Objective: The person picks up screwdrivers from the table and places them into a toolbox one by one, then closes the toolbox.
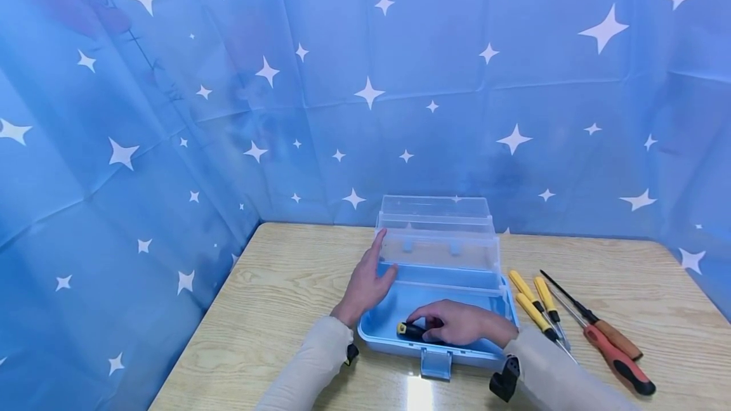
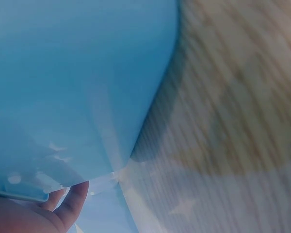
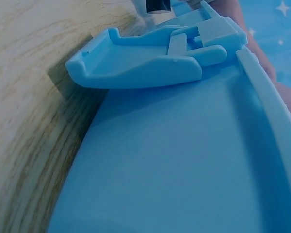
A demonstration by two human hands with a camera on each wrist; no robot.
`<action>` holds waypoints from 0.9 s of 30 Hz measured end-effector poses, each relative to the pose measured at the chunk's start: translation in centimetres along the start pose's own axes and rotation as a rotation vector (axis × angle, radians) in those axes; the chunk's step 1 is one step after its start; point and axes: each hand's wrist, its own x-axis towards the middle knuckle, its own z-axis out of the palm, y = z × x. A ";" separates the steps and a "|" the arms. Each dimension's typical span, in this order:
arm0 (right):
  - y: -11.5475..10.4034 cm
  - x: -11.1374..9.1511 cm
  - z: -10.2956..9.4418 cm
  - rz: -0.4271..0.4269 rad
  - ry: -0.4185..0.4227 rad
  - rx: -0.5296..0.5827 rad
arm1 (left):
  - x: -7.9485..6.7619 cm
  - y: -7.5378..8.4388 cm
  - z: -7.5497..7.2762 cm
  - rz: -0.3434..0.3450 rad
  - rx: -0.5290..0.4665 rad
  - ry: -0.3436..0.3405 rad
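Note:
A light blue toolbox stands on the table with its clear lid raised at the back. Inside the box, near the front wall, my right hand grips a screwdriver by its black handle with a yellow end; its shaft is hidden. At the box's left rear, my left hand has its fingers stretched toward the lid's left edge. The left wrist view shows its fingers by the box rim. In the right wrist view the front latch hangs open, and the right hand is mostly hidden.
Right of the box lie several tools: yellow-handled screwdrivers, a red and black screwdriver and a wooden-handled file. The wooden table ends at a blue star-patterned curtain behind and at the left.

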 end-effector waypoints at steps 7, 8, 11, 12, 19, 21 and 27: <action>-0.1 0.0 -0.2 -0.026 0.014 0.002 | 0.0 -0.1 0.0 0.004 -0.008 0.000; -0.1 -0.1 -0.2 -0.029 0.016 0.003 | 0.0 -0.1 0.0 0.002 -0.009 -0.001; -0.1 -0.2 -0.3 -0.032 0.023 0.003 | -0.1 -0.1 0.1 -0.001 -0.018 -0.002; -0.1 -0.2 -0.3 -0.031 0.026 0.001 | -0.1 -0.1 0.1 -0.002 -0.019 -0.002; -0.7 -1.0 -0.7 -0.039 0.044 0.009 | -0.1 -0.1 0.1 0.011 -0.016 0.005; -0.8 -1.2 -0.9 -0.052 0.051 0.018 | -0.1 -0.2 0.1 0.010 -0.015 0.007; -1.2 -1.7 -1.2 -0.095 0.071 0.009 | -0.1 -0.2 0.1 0.008 -0.013 0.008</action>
